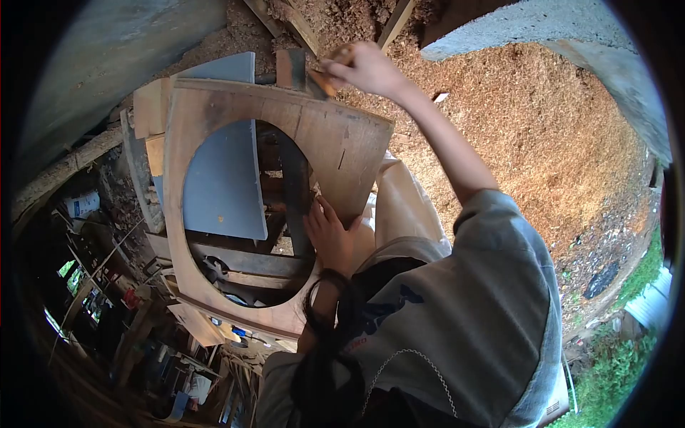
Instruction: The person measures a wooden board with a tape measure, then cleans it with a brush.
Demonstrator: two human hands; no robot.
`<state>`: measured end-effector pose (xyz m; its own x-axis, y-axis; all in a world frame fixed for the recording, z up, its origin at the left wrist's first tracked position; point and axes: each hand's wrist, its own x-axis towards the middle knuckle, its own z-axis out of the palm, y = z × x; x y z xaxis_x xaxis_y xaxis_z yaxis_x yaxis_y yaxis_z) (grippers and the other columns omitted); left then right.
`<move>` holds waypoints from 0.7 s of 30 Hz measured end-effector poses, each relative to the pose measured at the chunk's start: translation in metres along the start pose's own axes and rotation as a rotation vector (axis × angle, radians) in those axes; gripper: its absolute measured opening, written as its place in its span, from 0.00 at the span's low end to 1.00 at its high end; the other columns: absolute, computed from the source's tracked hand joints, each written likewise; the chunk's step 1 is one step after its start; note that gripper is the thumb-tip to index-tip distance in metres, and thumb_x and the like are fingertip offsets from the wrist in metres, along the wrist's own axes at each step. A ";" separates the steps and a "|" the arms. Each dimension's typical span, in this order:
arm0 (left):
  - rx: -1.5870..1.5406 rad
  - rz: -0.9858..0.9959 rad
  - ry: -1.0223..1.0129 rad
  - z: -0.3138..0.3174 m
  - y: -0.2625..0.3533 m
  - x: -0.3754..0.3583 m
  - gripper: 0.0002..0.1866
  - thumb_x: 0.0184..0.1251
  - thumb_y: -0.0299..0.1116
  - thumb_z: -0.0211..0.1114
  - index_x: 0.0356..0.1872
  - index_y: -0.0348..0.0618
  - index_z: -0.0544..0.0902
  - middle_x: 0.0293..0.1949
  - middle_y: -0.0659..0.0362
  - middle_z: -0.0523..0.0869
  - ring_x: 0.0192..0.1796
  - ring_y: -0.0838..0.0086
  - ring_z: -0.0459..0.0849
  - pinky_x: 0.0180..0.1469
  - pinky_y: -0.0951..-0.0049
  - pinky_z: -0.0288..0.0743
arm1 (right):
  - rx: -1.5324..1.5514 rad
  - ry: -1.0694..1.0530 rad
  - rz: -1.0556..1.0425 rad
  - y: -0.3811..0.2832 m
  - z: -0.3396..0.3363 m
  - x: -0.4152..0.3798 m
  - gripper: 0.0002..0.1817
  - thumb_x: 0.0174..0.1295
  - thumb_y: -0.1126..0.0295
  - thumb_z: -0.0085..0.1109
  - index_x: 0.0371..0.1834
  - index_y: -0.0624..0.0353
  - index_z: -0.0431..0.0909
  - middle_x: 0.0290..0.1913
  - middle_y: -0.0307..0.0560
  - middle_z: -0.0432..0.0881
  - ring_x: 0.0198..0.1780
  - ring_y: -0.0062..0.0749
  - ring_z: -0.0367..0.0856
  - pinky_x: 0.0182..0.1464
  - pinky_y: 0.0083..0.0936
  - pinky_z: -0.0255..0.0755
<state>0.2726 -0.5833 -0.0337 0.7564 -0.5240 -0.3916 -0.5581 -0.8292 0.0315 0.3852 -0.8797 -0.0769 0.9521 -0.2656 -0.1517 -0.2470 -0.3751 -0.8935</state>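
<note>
A wooden board [342, 153] with a large oval opening lies tilted in front of me. My left hand [330, 239] rests on it at the right rim of the opening, fingers spread and holding nothing. Out at the board's far edge, my right hand [372, 69] is closed around a wooden-handled tool [325, 83] with an orange-brown part pointing down to the edge. The tool's exact kind cannot be made out. A blue-grey panel [221, 189] shows through the opening and sticks out behind the board.
Sawdust and shavings [514, 143] cover the ground to the right. Beneath the board are wooden beams [250, 264]. A grey wall [128, 53] stands at upper left, a concrete slab [535, 28] at upper right. Cluttered scrap wood [135, 332] fills the lower left.
</note>
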 end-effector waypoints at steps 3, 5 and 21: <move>0.007 0.008 0.015 0.002 -0.001 0.002 0.49 0.42 0.56 0.68 0.60 0.29 0.63 0.56 0.44 0.69 0.56 0.52 0.68 0.62 0.54 0.57 | 0.000 -0.093 0.196 0.005 -0.035 -0.024 0.19 0.62 0.57 0.51 0.21 0.54 0.83 0.25 0.49 0.82 0.29 0.27 0.83 0.43 0.25 0.76; 0.011 0.010 0.027 0.001 -0.001 0.001 0.49 0.42 0.56 0.68 0.59 0.28 0.63 0.56 0.44 0.69 0.56 0.52 0.68 0.62 0.54 0.58 | -0.048 -0.024 0.033 0.006 -0.034 -0.013 0.18 0.62 0.56 0.51 0.22 0.54 0.83 0.26 0.48 0.83 0.28 0.28 0.83 0.44 0.25 0.76; 0.018 -0.031 -0.053 0.004 0.007 0.003 0.53 0.39 0.55 0.70 0.61 0.24 0.58 0.56 0.46 0.67 0.58 0.57 0.66 0.63 0.60 0.58 | -0.031 -0.021 -0.033 0.006 -0.034 -0.023 0.21 0.62 0.50 0.50 0.30 0.55 0.83 0.26 0.42 0.84 0.30 0.28 0.83 0.45 0.23 0.75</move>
<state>0.2694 -0.5900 -0.0383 0.7548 -0.4863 -0.4402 -0.5406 -0.8413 0.0023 0.3556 -0.9062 -0.0642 0.9633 -0.2340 -0.1319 -0.2209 -0.4107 -0.8846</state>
